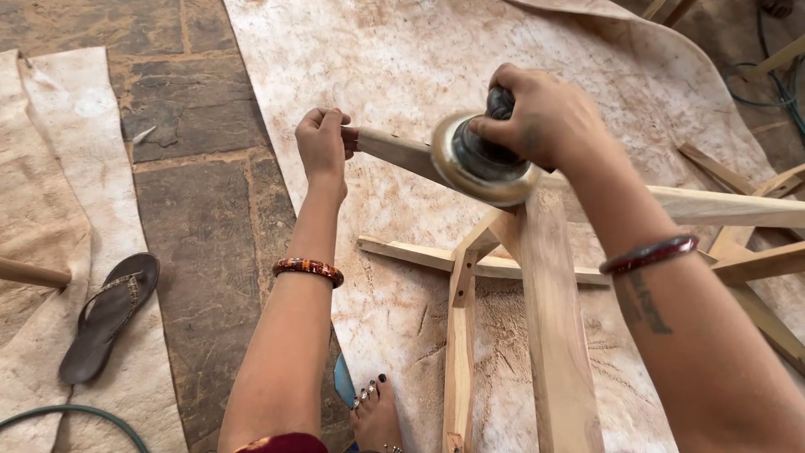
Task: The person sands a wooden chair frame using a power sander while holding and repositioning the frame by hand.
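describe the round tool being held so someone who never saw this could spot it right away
Start at the pale wooden frame lying on the mottled sheet, and follow its long top rail, whose left end the left hand pinches. The disc sander sits on that rail under the right hand. It is the only round, metallic thing among straight wooden pieces, with a brassy rim and a dark body.

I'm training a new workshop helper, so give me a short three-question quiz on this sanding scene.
1. True or false: the right hand holds the disc sander.
2. What does the left hand grip? A) a hose B) the end of a wooden rail C) a sandal
3. Fill in: a lone sandal lies on the ____ side of the frame.

Key: 1 true; 2 B; 3 left.
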